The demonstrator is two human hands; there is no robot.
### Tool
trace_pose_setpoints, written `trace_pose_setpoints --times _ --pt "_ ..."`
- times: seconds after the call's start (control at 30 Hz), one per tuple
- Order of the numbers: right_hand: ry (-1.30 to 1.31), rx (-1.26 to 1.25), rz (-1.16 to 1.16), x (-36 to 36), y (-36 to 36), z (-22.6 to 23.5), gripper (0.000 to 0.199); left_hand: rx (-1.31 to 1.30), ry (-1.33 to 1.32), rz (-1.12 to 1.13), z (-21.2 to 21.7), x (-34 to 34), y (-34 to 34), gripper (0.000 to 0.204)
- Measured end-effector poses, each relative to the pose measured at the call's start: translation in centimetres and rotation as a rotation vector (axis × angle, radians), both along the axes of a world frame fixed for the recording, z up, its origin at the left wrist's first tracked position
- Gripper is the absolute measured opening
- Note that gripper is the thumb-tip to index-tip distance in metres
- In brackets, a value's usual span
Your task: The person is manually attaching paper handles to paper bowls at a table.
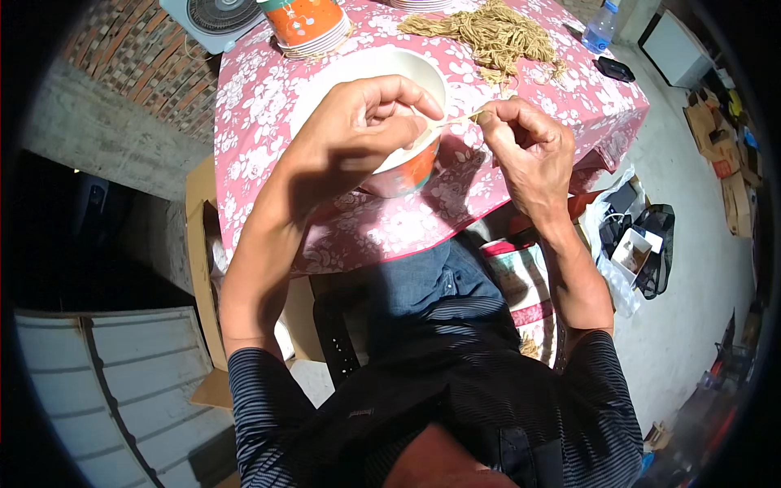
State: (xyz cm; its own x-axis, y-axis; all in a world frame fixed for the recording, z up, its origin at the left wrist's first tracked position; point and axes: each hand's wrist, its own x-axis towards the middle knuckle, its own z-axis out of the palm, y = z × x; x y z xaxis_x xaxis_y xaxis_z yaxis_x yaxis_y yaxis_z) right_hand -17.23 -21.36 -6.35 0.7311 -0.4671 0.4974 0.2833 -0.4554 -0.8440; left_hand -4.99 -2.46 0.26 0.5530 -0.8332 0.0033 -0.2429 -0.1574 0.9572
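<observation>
A thin tan cord [458, 121] is stretched between my two hands above the table. My left hand [366, 122] has curled fingers, and the cord's left end runs to its thumb tip. With thumb and forefinger pinched together, my right hand [529, 146] grips the other end. Under my left hand stands a paper bucket [415, 175], white inside and orange outside, partly covered by the hand and forearm. What lies in it is mostly hidden. Beyond my right hand, a heap of tan cords [500, 37] rests on the pink floral tablecloth [260, 122].
A stack of orange paper buckets [305, 28] stands at the far left, beside a grey fan-like appliance [224, 16]. At the far right are a water bottle [600, 28] and a black object [615, 69]. Bags and a white box [633, 252] sit right of the table.
</observation>
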Motion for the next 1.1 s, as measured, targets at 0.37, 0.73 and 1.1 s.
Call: trace_pose_setpoints --times 0.37,0.73,1.1 --pt "-0.023 -0.373 0.105 -0.8 -2.6 1.6 0.02 0.039 -0.093 0.005 -0.4 0.7 0.1 0.022" --pt "-0.12 -0.401 0.088 -1.2 -3.6 2.0 0.005 -0.057 -0.383 -0.013 -1.6 -0.6 -1.2 0.024" --pt "-0.223 -0.186 -0.043 -3.0 -5.4 3.1 0.005 -0.236 -1.129 0.01 -2.1 -1.7 -0.6 0.006"
